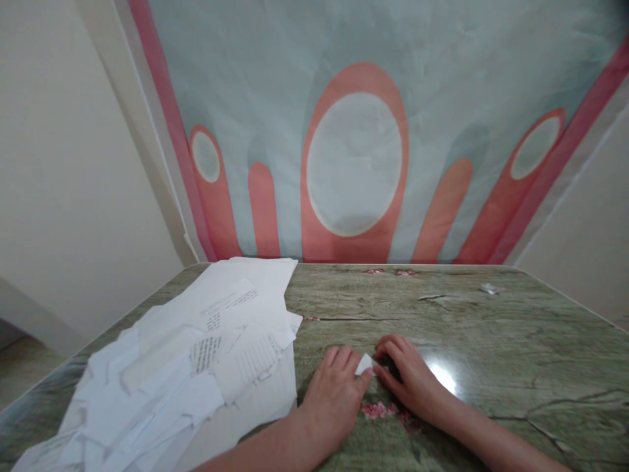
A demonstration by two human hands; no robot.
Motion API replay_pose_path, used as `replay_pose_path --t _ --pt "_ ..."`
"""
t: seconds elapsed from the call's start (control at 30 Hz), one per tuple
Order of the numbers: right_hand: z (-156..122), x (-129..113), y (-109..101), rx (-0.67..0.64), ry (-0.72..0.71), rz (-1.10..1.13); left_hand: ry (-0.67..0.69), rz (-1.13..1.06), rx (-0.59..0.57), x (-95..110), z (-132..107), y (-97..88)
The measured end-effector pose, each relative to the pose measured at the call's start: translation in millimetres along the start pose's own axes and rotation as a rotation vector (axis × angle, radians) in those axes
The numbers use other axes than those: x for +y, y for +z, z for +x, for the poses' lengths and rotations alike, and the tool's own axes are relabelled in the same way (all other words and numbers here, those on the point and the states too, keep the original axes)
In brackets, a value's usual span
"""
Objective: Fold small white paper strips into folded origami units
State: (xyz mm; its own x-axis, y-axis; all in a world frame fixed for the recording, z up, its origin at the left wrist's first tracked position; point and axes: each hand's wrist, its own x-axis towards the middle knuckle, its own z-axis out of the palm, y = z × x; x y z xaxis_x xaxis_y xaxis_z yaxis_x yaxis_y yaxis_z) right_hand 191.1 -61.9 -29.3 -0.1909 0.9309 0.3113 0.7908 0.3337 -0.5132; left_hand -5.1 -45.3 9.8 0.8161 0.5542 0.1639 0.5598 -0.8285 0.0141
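Observation:
A small folded piece of white paper (364,364) lies low over the wooden tabletop, between my two hands. My left hand (334,388) is closed on its left side, with the thumb against the lower edge and the fingers curled down behind. At the paper's right edge, my right hand (401,372) has bent fingers, and its thumb tip meets the paper. The undersides of the fingers are hidden. Left of my left hand spreads a large heap of white paper sheets and scraps (196,367), some with printed lines.
The wood-patterned table (491,354) has a glossy surface with printed pink flowers and dark cracks. A small crumpled scrap (489,288) lies toward the far right. Behind the table hangs a grey-blue backdrop (275,78) with red arch shapes. A pale wall (73,164) stands at left.

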Motion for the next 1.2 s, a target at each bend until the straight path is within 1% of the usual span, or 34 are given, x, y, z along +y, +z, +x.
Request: replay_pose_path --t 0.1,0.27,0.47,0.57,0.77,0.97,1.1,1.2 --pt "0 1 -1 0.012 0.008 -0.056 -0.016 0.003 -0.030 0 0 -3.5" --pt "0 3 -5 -0.045 0.044 -0.113 -0.050 0.029 -0.084 0 -1 -11.1" --pt "-1 8 -6 -0.070 0.074 -0.161 -0.061 0.127 -0.122 3 -2 -17.3" --pt "-2 10 -7 -0.078 0.086 -0.167 -0.068 0.168 -0.146 6 -2 -18.5" --pt "-3 18 -6 -0.088 0.083 -0.168 -0.090 0.180 -0.207 8 -1 -17.4" --pt "-5 30 -9 -0.092 0.094 -0.175 -0.084 0.173 -0.201 8 -1 -18.5" --pt "-6 31 -10 -0.087 0.086 -0.154 -0.094 0.173 -0.163 9 0 -16.3" --pt "-6 29 -10 -0.066 0.084 -0.120 -0.086 0.154 -0.142 8 0 -10.8"
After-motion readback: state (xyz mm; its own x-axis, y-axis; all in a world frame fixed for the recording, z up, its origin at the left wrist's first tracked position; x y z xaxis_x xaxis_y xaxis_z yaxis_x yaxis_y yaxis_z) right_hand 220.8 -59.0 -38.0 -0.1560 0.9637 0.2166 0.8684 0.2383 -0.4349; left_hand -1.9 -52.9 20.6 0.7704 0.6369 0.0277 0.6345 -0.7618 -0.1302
